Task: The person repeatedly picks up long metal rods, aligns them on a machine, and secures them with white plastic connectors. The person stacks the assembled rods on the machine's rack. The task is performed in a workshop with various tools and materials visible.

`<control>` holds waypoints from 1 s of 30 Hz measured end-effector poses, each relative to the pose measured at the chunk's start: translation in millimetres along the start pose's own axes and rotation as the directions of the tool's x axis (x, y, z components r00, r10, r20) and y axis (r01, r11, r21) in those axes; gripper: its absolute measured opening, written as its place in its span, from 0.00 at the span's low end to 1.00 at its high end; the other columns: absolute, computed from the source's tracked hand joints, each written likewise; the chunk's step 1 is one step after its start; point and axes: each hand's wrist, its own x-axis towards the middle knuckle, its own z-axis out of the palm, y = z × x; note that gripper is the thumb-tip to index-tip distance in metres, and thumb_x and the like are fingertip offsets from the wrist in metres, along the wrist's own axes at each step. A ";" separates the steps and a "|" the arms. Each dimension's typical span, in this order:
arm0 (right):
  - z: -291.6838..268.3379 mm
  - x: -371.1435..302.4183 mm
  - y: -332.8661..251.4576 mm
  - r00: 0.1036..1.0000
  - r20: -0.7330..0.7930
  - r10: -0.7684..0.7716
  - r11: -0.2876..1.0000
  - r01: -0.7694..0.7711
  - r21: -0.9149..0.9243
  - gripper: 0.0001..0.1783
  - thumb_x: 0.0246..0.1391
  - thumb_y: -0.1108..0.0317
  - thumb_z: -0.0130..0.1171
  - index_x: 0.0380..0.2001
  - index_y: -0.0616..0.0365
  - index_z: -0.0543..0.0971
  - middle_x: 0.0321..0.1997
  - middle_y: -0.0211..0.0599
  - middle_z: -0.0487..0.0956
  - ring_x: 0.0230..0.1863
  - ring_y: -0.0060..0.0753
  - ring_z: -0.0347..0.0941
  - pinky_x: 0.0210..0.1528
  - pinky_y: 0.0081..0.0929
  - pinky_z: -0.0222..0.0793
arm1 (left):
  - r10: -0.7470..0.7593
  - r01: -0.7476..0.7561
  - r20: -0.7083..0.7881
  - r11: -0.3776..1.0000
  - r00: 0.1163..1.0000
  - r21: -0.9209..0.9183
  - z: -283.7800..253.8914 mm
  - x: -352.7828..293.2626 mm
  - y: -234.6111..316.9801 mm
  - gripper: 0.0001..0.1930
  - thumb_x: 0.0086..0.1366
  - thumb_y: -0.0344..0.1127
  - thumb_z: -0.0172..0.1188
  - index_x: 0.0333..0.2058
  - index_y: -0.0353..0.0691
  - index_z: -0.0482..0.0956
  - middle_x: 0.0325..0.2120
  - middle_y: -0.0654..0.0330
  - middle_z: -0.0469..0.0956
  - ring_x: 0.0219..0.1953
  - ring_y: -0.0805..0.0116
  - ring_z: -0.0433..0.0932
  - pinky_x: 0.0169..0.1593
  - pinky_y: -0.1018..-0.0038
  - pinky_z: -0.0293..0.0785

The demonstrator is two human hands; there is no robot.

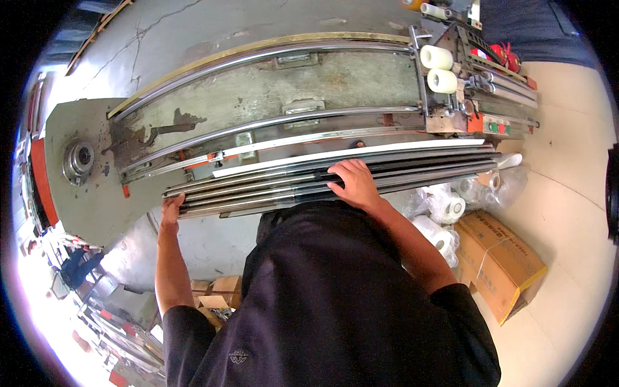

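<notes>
A row of long, shiny metal profiles point(258, 189) lies side by side in front of my body, silvery on the left and dark toward the right. At their left ends, my left hand point(171, 209) is closed around the ends, its fingers partly hidden. My right hand point(354, 185) rests over the middle of the row, fingers and thumb bent onto the profiles and closed on them. Just beyond the row runs a long white strip point(400, 151). I cannot make out what bears the profiles from below.
Beyond the profiles stands a long grey-green machine with steel rails point(271, 132) and a round fitting point(78, 161). White rollers point(442, 81) and push buttons point(498, 128) are at its right. Plastic-wrapped rolls point(445, 206) and a cardboard box point(500, 261) sit at right; another person point(78, 267) is far left.
</notes>
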 end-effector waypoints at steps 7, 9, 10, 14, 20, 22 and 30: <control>2.3 7.2 -3.7 0.997 0.024 -0.073 0.997 0.074 -0.027 0.23 0.51 0.61 0.71 0.50 0.52 0.80 0.48 0.37 0.79 0.54 0.47 0.72 0.61 0.44 0.65 | -0.018 0.018 -0.032 1.000 0.999 -0.023 -6.0 -3.9 -13.7 0.22 0.62 0.47 0.74 0.46 0.37 0.82 0.47 0.62 0.81 0.56 0.69 0.72 0.67 0.68 0.55; -0.1 8.1 -3.7 0.996 0.058 -0.066 0.994 0.071 -0.083 0.22 0.51 0.61 0.71 0.50 0.52 0.80 0.48 0.37 0.79 0.54 0.47 0.73 0.61 0.44 0.65 | 0.013 -0.016 -0.069 0.999 0.998 -0.048 -9.1 -5.6 -17.6 0.28 0.62 0.46 0.73 0.53 0.32 0.77 0.49 0.61 0.81 0.58 0.69 0.71 0.69 0.67 0.53; -2.4 8.3 -3.3 0.994 0.057 -0.088 0.990 0.094 -0.105 0.22 0.50 0.62 0.72 0.49 0.53 0.80 0.47 0.36 0.79 0.53 0.46 0.74 0.60 0.44 0.65 | 0.041 -0.040 -0.081 0.999 0.996 0.020 -9.9 -10.3 -12.4 0.31 0.62 0.46 0.73 0.56 0.30 0.75 0.49 0.61 0.81 0.58 0.68 0.71 0.70 0.67 0.52; -5.6 11.6 -0.2 0.986 0.081 -0.149 0.972 0.161 -0.170 0.21 0.47 0.63 0.72 0.46 0.52 0.80 0.43 0.34 0.79 0.49 0.42 0.75 0.57 0.41 0.66 | 0.077 -0.062 -0.211 0.995 0.974 0.074 -0.6 -34.0 5.9 0.42 0.62 0.45 0.73 0.65 0.24 0.63 0.51 0.58 0.80 0.61 0.66 0.69 0.72 0.67 0.51; -19.8 13.4 -8.2 0.976 0.130 -0.172 0.963 0.195 -0.187 0.21 0.46 0.62 0.73 0.45 0.53 0.82 0.43 0.33 0.80 0.48 0.41 0.75 0.56 0.40 0.67 | 0.021 -0.038 -0.234 0.997 0.972 -0.069 3.2 -60.1 16.5 0.45 0.62 0.45 0.72 0.68 0.24 0.60 0.56 0.50 0.77 0.67 0.62 0.65 0.71 0.66 0.56; -16.8 12.6 -7.1 0.977 0.140 -0.162 0.968 0.185 -0.168 0.21 0.46 0.61 0.73 0.44 0.52 0.82 0.43 0.33 0.80 0.48 0.41 0.76 0.55 0.40 0.67 | 0.017 -0.036 -0.273 0.997 0.962 -0.065 8.1 -63.9 20.2 0.44 0.62 0.45 0.71 0.68 0.25 0.61 0.59 0.49 0.75 0.67 0.60 0.66 0.71 0.65 0.56; -14.9 6.8 1.0 0.975 0.069 -0.212 0.941 0.222 -0.256 0.18 0.46 0.60 0.71 0.40 0.50 0.80 0.38 0.33 0.78 0.44 0.42 0.76 0.51 0.41 0.68 | 0.019 -0.037 -0.245 0.997 0.969 -0.071 -3.8 -53.4 2.5 0.39 0.63 0.48 0.69 0.65 0.29 0.67 0.61 0.52 0.73 0.66 0.61 0.68 0.70 0.65 0.57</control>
